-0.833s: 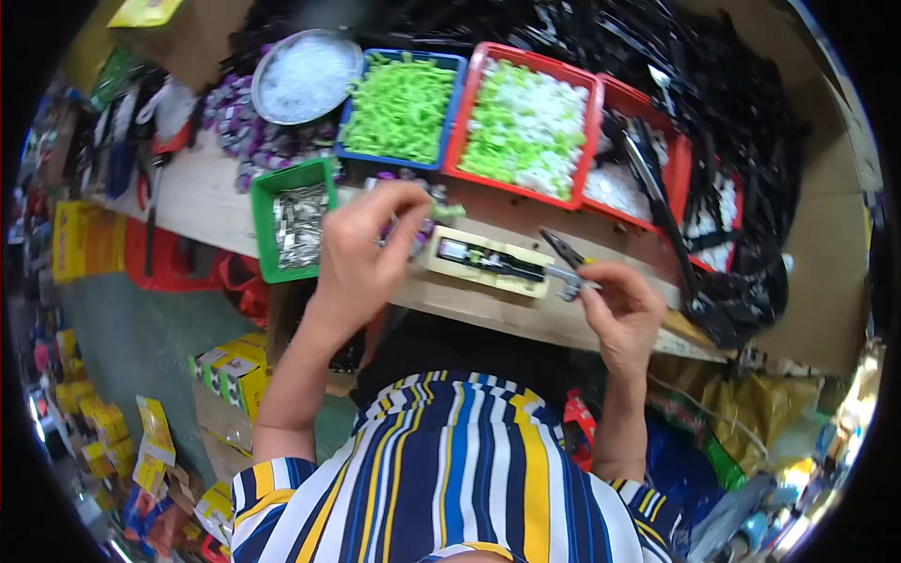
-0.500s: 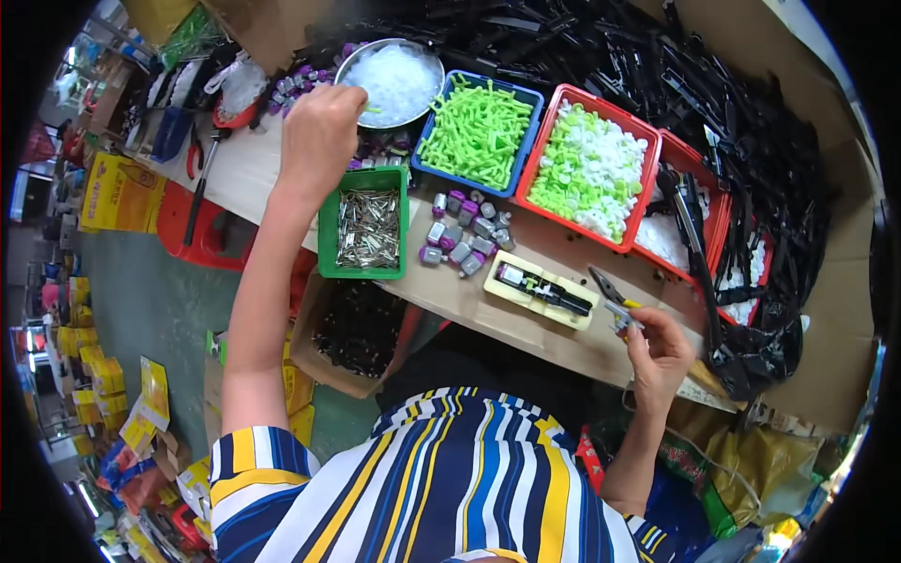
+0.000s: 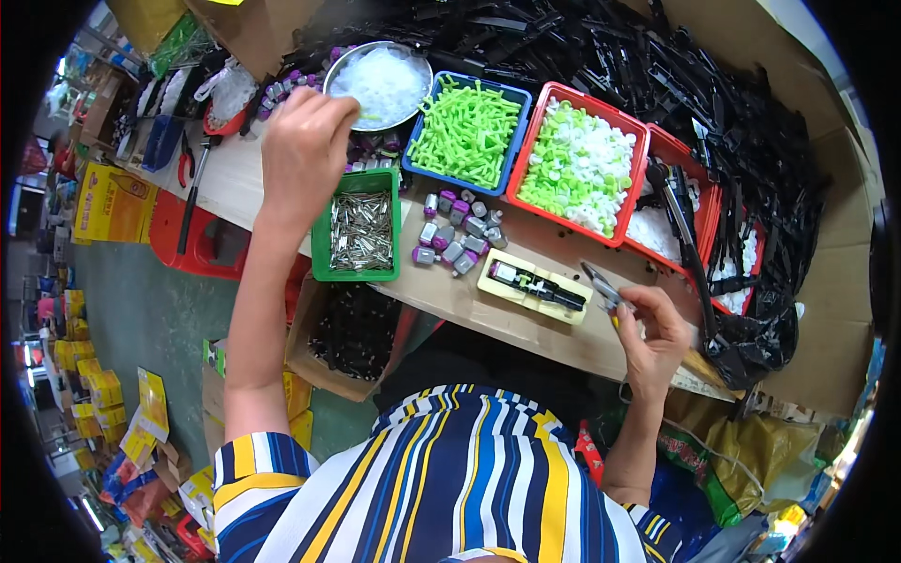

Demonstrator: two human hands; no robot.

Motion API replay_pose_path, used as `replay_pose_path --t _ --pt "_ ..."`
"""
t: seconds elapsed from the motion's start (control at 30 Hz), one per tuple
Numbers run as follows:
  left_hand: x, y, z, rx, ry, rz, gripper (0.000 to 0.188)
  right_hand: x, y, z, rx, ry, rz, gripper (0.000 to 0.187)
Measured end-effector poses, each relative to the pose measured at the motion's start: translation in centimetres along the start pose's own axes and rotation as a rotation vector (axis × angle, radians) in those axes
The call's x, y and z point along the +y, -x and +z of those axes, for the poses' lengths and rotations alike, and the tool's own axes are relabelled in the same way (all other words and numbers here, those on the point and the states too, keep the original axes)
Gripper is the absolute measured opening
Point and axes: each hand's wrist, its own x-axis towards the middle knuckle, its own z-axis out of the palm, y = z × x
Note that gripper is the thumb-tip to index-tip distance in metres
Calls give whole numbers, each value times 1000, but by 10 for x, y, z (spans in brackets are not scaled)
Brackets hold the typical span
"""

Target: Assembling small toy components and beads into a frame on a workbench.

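My two hands are well apart from each other. My left hand [image 3: 305, 155] is at the near edge of the round bowl [image 3: 429, 83] with clear plastic pieces; its fingertips are bent together, but I cannot tell if they pinch something. My right hand [image 3: 654, 340] has thumb and finger closed on a small grey piece [image 3: 612, 303], just beside the pliers [image 3: 597, 278]; it is blurred, so I cannot tell if these two touch. Between my hands, on the worktop [image 3: 436, 298], lies the cream holder [image 3: 508, 288], and the black part [image 3: 556, 292] rests inside it. To the left of the holder are loose purple and grey blocks [image 3: 452, 251], then the green basket [image 3: 357, 276] of metal pieces. Behind them stand the blue tray [image 3: 512, 143] with green sticks and the red tray [image 3: 633, 192] with green and white pieces.
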Motion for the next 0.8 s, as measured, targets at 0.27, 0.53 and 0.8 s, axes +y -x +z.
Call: replay_pose_path --t 0.27,0.53,0.8 --pt "113 34 -10 -78 824 -294 11 -22 -20 32 -78 -295 -95 17" --pt "149 41 -4 -99 1025 -327 11 -11 -13 29 -141 -237 -96 19" --pt "148 43 -1 -151 1068 -328 11 -14 -14 30 -162 -228 -70 19"
